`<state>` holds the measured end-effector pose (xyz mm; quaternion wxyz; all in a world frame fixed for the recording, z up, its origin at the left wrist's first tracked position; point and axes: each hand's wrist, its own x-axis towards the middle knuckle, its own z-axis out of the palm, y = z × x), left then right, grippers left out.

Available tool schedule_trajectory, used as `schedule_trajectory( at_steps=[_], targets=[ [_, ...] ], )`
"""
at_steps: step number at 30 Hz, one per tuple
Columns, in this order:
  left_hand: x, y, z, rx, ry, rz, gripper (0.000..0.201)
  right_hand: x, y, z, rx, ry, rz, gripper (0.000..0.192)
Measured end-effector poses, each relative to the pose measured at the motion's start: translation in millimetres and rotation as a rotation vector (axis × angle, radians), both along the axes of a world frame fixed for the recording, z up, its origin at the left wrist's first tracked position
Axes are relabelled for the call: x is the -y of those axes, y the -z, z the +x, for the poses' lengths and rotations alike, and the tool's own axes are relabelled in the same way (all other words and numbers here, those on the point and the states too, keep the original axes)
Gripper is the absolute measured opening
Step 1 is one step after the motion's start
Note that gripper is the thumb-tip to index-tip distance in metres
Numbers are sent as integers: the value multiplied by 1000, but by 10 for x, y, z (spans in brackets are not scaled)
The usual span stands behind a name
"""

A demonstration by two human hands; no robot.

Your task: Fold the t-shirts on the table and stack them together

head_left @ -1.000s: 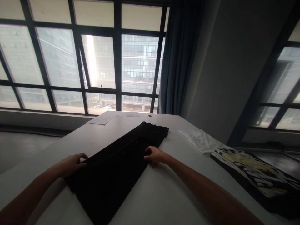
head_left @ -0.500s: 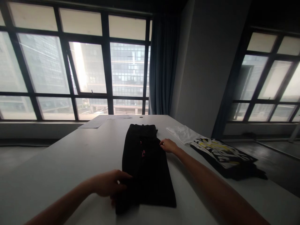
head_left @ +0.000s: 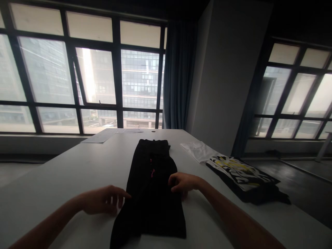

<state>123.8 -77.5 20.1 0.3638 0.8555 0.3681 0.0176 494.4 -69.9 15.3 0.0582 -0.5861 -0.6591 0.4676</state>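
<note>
Black pants (head_left: 155, 204) with small pink marks lie lengthwise on the white table (head_left: 103, 166), the waist at the far end and the hems toward me. At their left edge is my left hand (head_left: 102, 200), fingers apart and loosely bent, the index fingertip touching the cloth. My right hand (head_left: 185, 183) is over the right edge, thumb and index finger curved with a gap between them; I see no cloth pinched there. Its lower fingers are partly hidden. The lower left part of the pants reaches past the bottom of the view.
To the right lie a folded white cloth (head_left: 198, 150) and a stack of clothes with a black, white and yellow print (head_left: 243, 171) on top, dark fabric beneath. Sheets of paper (head_left: 98, 137) rest at the far left of the table. Windows and a blue curtain (head_left: 177, 76) stand beyond.
My right hand has come nearer along the right edge and loosened from the cloth. My left hand has drawn left, off the pants' lower part, which now spreads farther left and nearer.
</note>
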Motion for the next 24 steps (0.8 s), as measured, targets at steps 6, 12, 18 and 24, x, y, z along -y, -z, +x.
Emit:
schedule_trajectory(
  at_steps=[6,12,18,24],
  targets=[
    [154,86,271,14,96,429,49,55,-145,205,-98,-57,-3,16],
    [253,165,419,221,238,417,27,71,-292,644,-113,-78,1,35],
    [180,207,378,198,181,527,30,37,-109,420,277,-194,458,51],
    [171,206,394,241,215,516,36,206,-265,235,282,-278,740,20]
  ],
)
